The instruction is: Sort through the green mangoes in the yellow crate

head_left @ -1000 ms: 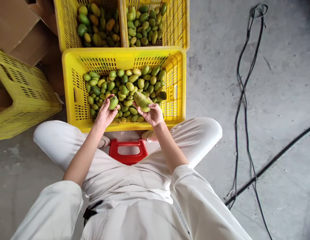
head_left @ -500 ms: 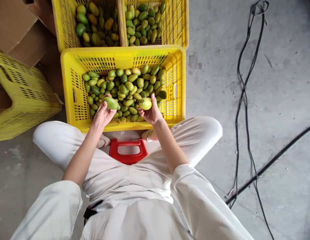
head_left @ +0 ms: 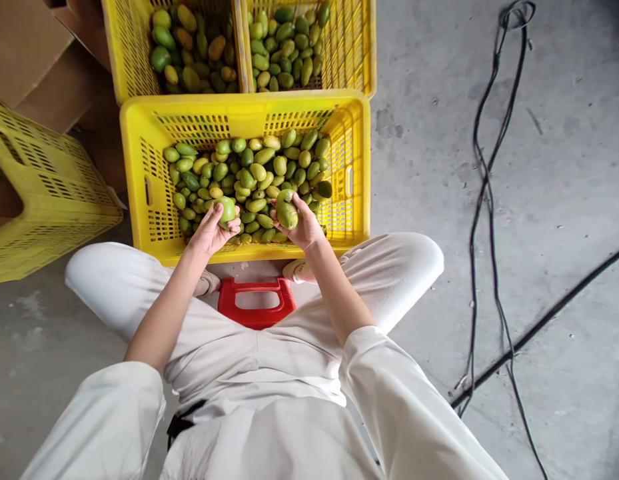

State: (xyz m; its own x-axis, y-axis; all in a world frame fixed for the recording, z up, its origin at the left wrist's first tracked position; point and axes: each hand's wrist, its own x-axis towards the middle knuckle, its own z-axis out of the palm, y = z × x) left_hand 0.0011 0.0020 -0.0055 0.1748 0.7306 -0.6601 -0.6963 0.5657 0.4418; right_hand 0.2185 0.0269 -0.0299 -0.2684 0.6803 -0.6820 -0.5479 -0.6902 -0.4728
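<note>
Both hands are held over the front part of a yellow plastic crate (head_left: 249, 103) filled with loose green and yellowish mangoes (head_left: 258, 172). My left hand (head_left: 209, 233) is closed around a smooth green mango (head_left: 226, 211), its fingers curled under the fruit. A second mango (head_left: 287, 209), yellow-green with darker marks, sits in my right hand (head_left: 307, 228), the thumb resting on its side. The two held fruits are apart from each other, above the pile.
Behind the crate stand two more yellow crates of mangoes (head_left: 194, 50) (head_left: 286, 50). At left are a tilted yellow crate (head_left: 54, 213) and cardboard boxes (head_left: 29, 53). A red plastic stool (head_left: 256, 320) shows between my legs. Black cables (head_left: 484, 173) lie on the concrete floor at right.
Both mangoes have been turned in my hands. The left one now points more end-on, and the right one shows a different, marked side. The crates have not moved.
</note>
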